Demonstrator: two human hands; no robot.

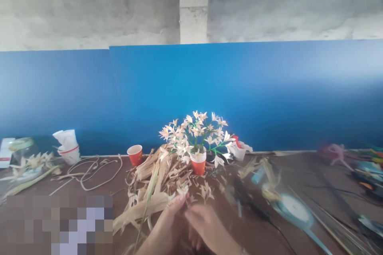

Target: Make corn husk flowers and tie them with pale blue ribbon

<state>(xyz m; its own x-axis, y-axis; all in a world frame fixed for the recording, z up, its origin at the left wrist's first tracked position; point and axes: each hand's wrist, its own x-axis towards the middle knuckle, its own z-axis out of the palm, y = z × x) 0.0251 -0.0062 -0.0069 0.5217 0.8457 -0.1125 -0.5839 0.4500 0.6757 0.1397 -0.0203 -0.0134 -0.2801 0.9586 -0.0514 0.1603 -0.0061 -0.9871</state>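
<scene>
My left hand (168,220) is closed, pinching a small pale flower (182,190) between thumb and fingers, its petals upward. Right against it, my right hand (206,220) has its fingers curled in below the flower; whatever they grip is hidden and slightly blurred. Another loose pale flower (206,192) lies on the table just beyond my hands. Behind it stands a red paper cup (198,168) holding a bunch of similar flowers (196,129) on green stems. Dry husk strips (146,169) spread out to the left of that cup.
A second red cup (135,156) stands further left, near a white cable (86,179). At the far left are a glass jar (22,149) and a white cup with tissue (69,153). A black corded tool (249,201) and a light-blue roll (295,209) lie right.
</scene>
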